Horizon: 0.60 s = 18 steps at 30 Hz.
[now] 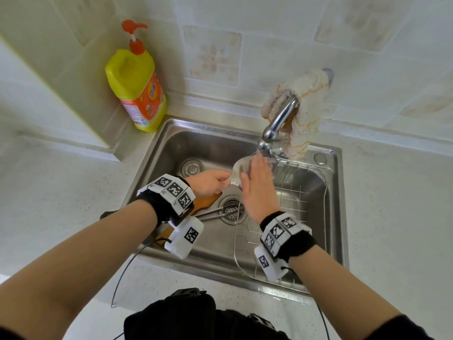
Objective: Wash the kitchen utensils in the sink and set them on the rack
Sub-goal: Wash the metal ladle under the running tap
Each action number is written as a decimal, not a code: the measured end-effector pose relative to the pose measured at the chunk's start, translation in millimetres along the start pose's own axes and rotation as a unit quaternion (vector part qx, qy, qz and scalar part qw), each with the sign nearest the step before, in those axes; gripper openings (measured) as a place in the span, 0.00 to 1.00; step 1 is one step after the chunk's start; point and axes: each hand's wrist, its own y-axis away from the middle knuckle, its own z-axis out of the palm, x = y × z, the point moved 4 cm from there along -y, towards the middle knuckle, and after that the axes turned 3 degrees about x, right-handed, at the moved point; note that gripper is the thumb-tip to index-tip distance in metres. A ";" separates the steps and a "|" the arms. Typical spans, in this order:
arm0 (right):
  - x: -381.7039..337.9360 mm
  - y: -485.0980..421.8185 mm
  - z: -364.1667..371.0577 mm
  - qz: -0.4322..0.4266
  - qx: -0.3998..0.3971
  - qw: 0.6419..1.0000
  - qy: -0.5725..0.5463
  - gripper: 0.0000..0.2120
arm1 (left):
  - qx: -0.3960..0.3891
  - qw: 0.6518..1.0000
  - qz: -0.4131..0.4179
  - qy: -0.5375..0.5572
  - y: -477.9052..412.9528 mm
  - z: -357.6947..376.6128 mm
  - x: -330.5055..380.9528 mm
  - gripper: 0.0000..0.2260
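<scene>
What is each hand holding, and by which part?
The left hand grips a translucent scoop by its handle end under the faucet; the right hand holds nothing, flat against its bowl.

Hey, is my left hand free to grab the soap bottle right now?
Probably not yet: the left hand grips the clear spoon under the tap. The way looks open, with nothing standing between it and the soap bottle in the back corner, so it would need to let go first.

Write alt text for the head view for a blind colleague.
The left hand grips a clear utensil below the faucet, over a steel sink, while the right hand, fingers flat, touches it. A wire rack sits in the sink's right side.
</scene>
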 end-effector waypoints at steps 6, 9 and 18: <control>-0.4 -14.0 1.9 -0.007 0.010 1.000 -0.027 0.35 | 0.010 0.998 -0.025 0.053 1.3 -13.2 -2.4 0.10; -18.2 5.2 6.8 -0.023 -0.009 0.999 -0.029 0.32 | 0.002 0.998 -0.035 0.051 1.8 -9.9 -7.7 0.08; -12.3 3.1 8.9 -0.018 -0.005 1.000 -0.004 0.29 | -0.010 1.000 -0.020 0.004 1.7 -2.2 -5.5 0.09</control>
